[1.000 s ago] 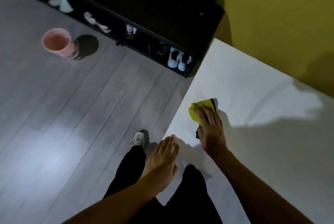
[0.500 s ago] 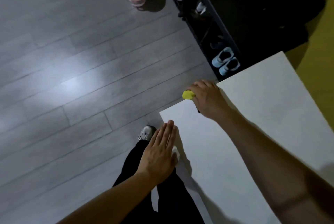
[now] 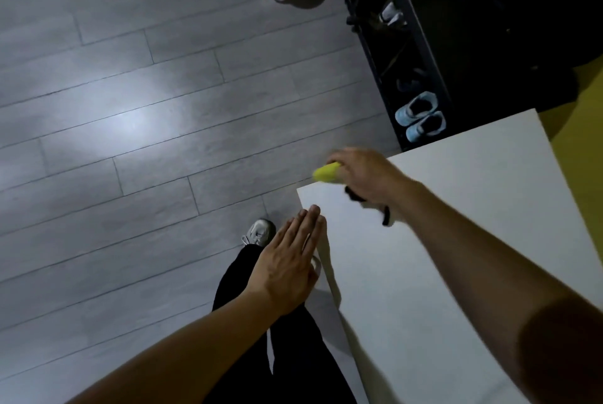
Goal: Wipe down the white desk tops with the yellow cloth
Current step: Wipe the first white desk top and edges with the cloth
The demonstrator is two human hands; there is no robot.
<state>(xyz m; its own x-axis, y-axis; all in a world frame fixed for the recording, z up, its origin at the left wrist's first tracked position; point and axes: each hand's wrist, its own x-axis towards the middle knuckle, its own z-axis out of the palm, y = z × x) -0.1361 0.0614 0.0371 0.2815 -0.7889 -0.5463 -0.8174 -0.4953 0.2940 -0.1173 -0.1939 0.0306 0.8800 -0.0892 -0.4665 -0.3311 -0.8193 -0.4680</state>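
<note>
The white surface (image 3: 456, 257) is being wiped at its near-left corner, where the yellow cloth (image 3: 326, 172) is being bunched in the clenched right hand (image 3: 365, 175), probably to catch the edge. The left hand (image 3: 287, 270) is being held flat and released, grasping nothing, over the surface's left edge, seemingly for balance.

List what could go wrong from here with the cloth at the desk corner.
1. The right hand has carried the yellow cloth past the edge of the white desk; a loose grip could drop it onto the floor.
2. Only the left hand's fingertips reach the desk's near edge, so leaning on it gives little support.
3. A black strip dangling under the right hand could drag across the wiped surface.
</note>
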